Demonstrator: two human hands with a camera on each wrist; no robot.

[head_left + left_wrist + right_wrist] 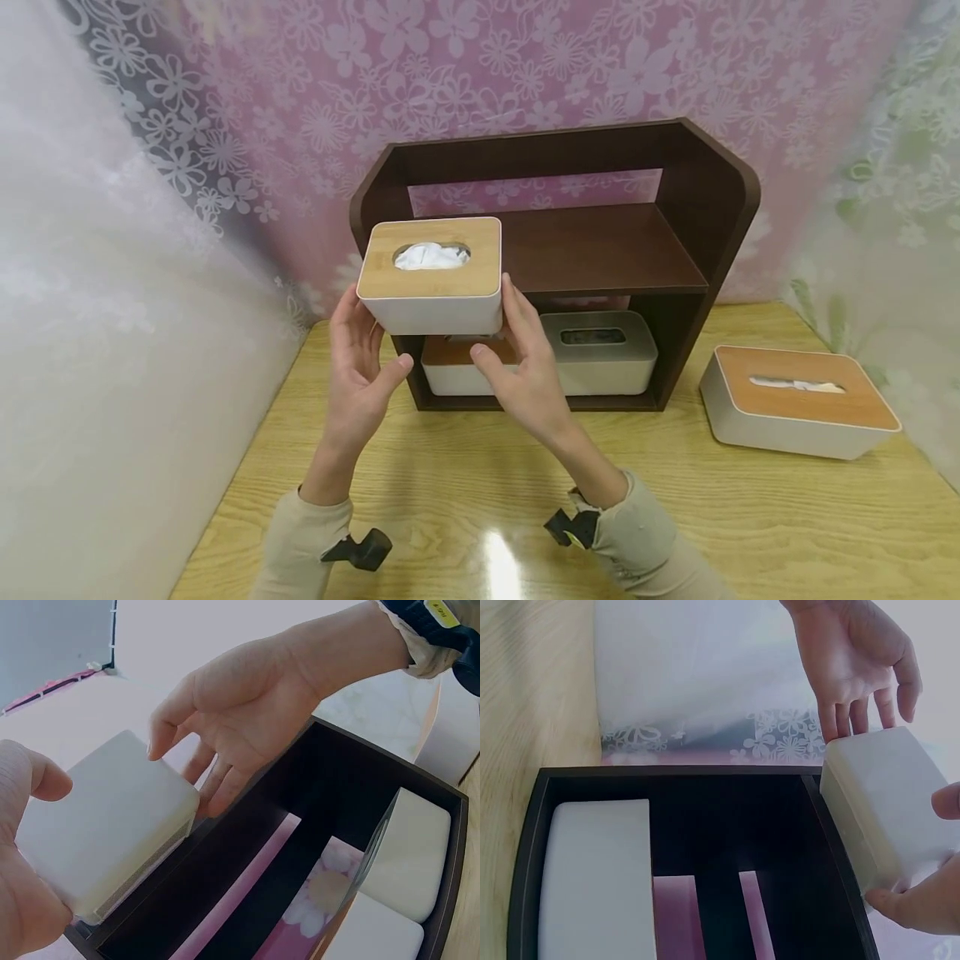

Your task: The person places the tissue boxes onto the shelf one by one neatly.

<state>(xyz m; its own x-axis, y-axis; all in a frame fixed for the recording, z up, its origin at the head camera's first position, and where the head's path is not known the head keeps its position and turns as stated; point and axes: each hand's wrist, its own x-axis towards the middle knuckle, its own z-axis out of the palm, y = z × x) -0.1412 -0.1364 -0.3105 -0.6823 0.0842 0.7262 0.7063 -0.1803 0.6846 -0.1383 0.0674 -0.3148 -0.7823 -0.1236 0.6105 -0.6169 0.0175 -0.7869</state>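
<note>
A white tissue box (431, 312) with a light wooden lid and white tissue in its oval slot is held up between both hands. It overlaps the left end of the dark brown shelf's (592, 250) upper board in the head view. My left hand (358, 383) presses its left side with extended fingers, the thumb standing apart. On the opposite side, my right hand (528, 375) supports the box with its fingers, its thumb also off the box. In the right wrist view, the left fingertips meet the edge of the tissue box (889, 795).
On the lower shelf stand a brown-lidded tissue box (453, 377), partly hidden by my right hand, and a grey-lidded one (607, 367). Another brown-lidded tissue box (810, 408) lies on the wooden table (450, 483) at right. Floral curtains (525, 75) hang behind.
</note>
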